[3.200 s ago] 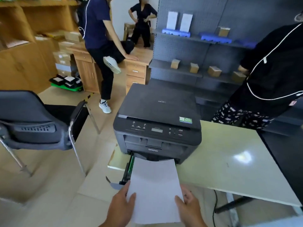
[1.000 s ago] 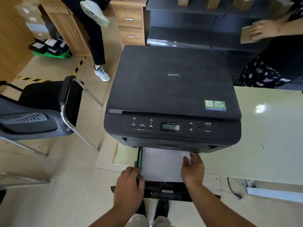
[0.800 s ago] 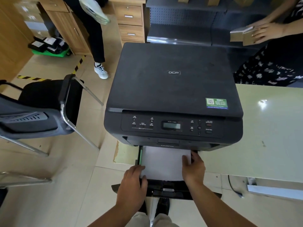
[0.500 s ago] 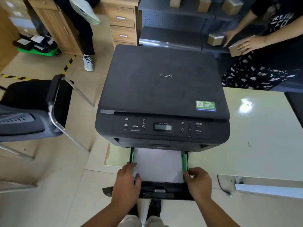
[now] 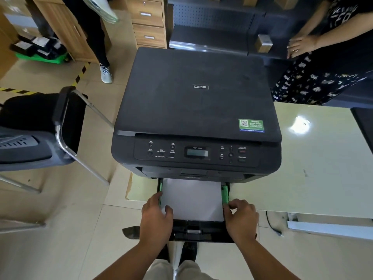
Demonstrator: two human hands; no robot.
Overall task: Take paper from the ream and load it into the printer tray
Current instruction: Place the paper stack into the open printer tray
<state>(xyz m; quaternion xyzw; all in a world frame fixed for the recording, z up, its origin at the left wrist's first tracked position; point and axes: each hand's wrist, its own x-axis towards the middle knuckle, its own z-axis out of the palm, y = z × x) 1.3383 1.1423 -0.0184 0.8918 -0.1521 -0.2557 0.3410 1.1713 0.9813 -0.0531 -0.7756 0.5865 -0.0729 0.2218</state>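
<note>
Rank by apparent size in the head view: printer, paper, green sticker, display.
1. Printer
2. Paper, part hidden under the printer
3. Green sticker and display look alike; no ranking.

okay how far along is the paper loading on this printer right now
Done: the white paper lies flat in the pulled-out printer tray. In hand: the left hand rests on the sheet's left edge, and the right hand is at the green side guide. Left: push the tray into the printer.
</note>
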